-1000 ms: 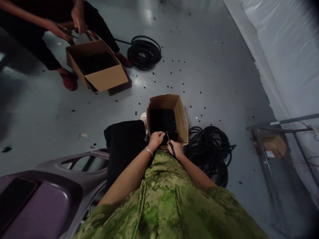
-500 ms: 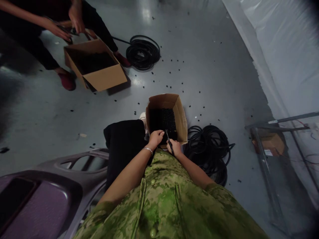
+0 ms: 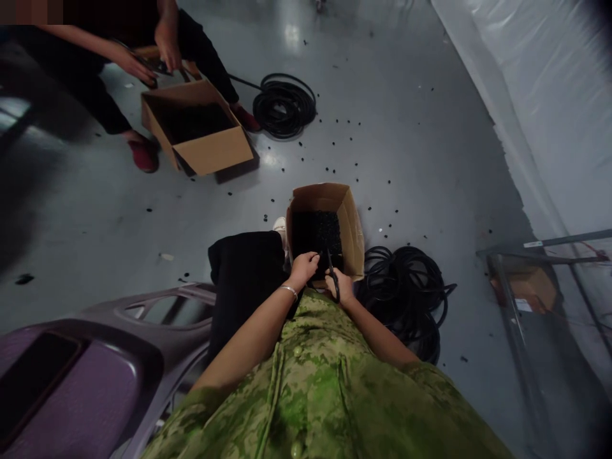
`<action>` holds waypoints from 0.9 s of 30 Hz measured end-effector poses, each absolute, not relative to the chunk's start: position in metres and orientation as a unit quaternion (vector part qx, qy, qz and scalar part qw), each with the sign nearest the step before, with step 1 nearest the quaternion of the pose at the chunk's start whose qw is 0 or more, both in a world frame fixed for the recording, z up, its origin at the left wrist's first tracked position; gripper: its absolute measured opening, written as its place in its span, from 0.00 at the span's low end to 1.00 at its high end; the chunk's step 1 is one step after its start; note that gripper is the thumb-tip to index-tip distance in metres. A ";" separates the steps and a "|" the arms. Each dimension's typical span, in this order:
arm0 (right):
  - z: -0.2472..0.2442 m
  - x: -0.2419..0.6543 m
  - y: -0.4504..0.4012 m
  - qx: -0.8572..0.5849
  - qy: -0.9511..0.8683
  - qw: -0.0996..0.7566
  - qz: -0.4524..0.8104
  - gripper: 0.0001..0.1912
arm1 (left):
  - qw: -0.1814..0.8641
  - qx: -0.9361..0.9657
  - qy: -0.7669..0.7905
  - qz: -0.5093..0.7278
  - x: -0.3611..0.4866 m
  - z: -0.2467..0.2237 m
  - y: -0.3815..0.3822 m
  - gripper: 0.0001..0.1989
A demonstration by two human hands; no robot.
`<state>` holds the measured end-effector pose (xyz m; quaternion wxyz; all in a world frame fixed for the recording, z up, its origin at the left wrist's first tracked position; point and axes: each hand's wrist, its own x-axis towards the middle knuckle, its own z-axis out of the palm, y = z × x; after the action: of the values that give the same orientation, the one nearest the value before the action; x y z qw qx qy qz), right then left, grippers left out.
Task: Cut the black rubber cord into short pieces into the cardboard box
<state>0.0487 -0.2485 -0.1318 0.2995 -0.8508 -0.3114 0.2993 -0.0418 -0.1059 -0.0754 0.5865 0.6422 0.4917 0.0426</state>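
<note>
The scissors (image 3: 332, 280) sit in the grip of the right hand (image 3: 340, 287), blades pointing away over the near edge of a small cardboard box (image 3: 354, 229). Just to their left, the left hand (image 3: 303, 268) is curled with fingertips pinched together; whatever it pinches is too small to make out. The box lies directly beyond both hands and is filled with small black pieces (image 3: 316, 231). To the right of the right hand, touching the box's side, a coil of black hose (image 3: 406, 296) is heaped on the grey floor (image 3: 406, 146), with loose black bits strewn beyond it. Left of the left hand lies a black-clad knee (image 3: 243, 274), then a purple plastic chair (image 3: 95, 376). Well beyond the hands another person's hands (image 3: 153, 60) work over a larger cardboard box (image 3: 210, 150) with dark contents — a second hose coil (image 3: 284, 105) lies beside it.
</note>
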 end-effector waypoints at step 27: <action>-0.101 0.047 -0.262 -0.801 -0.365 0.324 0.347 0.15 | 0.538 0.716 0.444 0.016 -0.043 -0.063 -0.107 0.14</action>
<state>0.0470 -0.2622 -0.1011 0.3235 -0.8011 -0.3649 0.3469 -0.0427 -0.1069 -0.0630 0.5383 0.7160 0.4441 0.0157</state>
